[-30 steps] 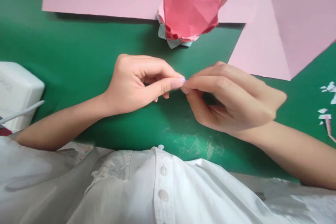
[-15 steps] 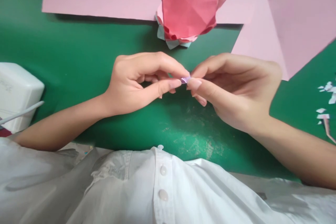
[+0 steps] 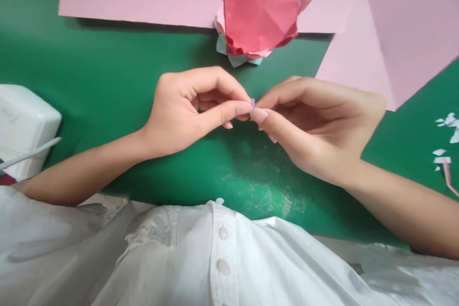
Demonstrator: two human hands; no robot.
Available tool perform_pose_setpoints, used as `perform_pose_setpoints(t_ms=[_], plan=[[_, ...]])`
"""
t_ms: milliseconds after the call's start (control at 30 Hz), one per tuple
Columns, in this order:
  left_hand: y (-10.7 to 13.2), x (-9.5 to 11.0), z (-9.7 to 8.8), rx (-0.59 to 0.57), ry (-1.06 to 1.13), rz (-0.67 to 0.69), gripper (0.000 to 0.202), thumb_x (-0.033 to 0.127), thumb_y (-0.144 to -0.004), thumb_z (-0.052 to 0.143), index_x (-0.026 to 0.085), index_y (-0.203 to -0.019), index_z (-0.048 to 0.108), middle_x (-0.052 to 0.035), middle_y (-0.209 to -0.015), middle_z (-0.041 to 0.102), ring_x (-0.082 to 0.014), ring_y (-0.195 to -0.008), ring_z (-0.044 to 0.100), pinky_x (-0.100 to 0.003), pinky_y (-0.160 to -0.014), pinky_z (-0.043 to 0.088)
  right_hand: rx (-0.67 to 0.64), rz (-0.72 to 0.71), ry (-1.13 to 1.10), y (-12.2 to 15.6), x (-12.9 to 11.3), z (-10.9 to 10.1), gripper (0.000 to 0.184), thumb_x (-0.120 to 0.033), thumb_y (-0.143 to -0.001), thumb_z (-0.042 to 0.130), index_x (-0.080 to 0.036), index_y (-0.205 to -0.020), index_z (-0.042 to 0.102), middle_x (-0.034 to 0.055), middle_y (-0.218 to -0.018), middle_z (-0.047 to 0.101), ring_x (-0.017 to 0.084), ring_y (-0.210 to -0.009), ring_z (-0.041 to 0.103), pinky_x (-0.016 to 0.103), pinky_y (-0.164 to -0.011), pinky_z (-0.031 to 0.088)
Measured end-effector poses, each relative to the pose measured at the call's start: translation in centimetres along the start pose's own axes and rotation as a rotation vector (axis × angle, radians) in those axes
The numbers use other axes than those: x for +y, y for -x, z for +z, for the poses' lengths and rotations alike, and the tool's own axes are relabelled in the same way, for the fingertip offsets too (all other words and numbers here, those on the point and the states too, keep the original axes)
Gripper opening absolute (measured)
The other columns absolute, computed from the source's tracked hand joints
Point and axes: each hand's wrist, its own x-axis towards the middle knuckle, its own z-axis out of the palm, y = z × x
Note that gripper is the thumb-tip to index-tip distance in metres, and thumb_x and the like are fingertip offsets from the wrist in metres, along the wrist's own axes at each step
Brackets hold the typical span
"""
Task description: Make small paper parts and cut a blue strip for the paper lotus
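Observation:
Between my fingertips is a tiny purple piece of paper [image 3: 253, 103], mostly hidden by the thumbs and fingers. My left hand [image 3: 201, 100] pinches it from the left with thumb and forefinger. From the other side my right hand [image 3: 315, 124] grips it the same way, and the tips of both hands nearly meet. Just beyond them on the table stands a folded paper flower [image 3: 263, 9], red on top with pink and pale blue-green petals beneath.
Large pink paper sheets [image 3: 139, 5] lie along the back of the green table [image 3: 107, 67], with a folded pink sheet [image 3: 412, 28] at right. A white box-like object [image 3: 27, 124] and a grey rod [image 3: 32, 153] are at left. Paper scraps [image 3: 442, 159] lie at the right edge.
Both hands have drawn closer together around the purple paper. Its visible part has turned from lying sideways to a narrow upright sliver. My right hand has shifted slightly left.

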Motion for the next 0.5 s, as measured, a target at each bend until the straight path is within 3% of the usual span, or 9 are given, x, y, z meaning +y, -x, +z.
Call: perform_pose_setpoints(t_ms=[200,367,500], plan=[[0.03,-0.20,-0.06,-0.029,-0.003,-0.022,0.013,0.032,-0.086,0.072,0.020,-0.082,0.070,0.0033,-0.081,0.076,-0.0118,-0.074,0.074,-0.022,-0.064,0.066,-0.013,-0.042,0.116,0.12,0.06,-0.12,0.009,-0.019,-0.083,0.073,-0.023,-0.077,0.067,-0.0010,-0.075,0.068,0.012,-0.062,0.061,0.028,-0.052,0.051],[0.04,-0.19,-0.08,-0.038,0.032,-0.043,0.013,0.031,-0.087,0.071,0.020,-0.083,0.069,0.0023,-0.079,0.075,-0.0128,-0.074,0.075,-0.024,-0.065,0.066,0.023,-0.235,0.413,-0.22,-0.28,-0.28,0.013,-0.019,-0.086,0.068,-0.024,-0.073,0.067,-0.0010,-0.071,0.069,0.013,-0.059,0.061,0.028,-0.054,0.050],[-0.11,-0.10,-0.12,-0.044,0.023,-0.053,0.013,0.031,-0.086,0.071,0.019,-0.081,0.069,0.0024,-0.076,0.074,-0.0124,-0.072,0.074,-0.023,-0.063,0.066,-0.019,-0.282,0.620,-0.50,-0.58,-0.37,0.020,-0.020,-0.091,0.061,-0.025,-0.073,0.068,-0.0022,-0.071,0.071,0.012,-0.061,0.064,0.026,-0.057,0.054]])
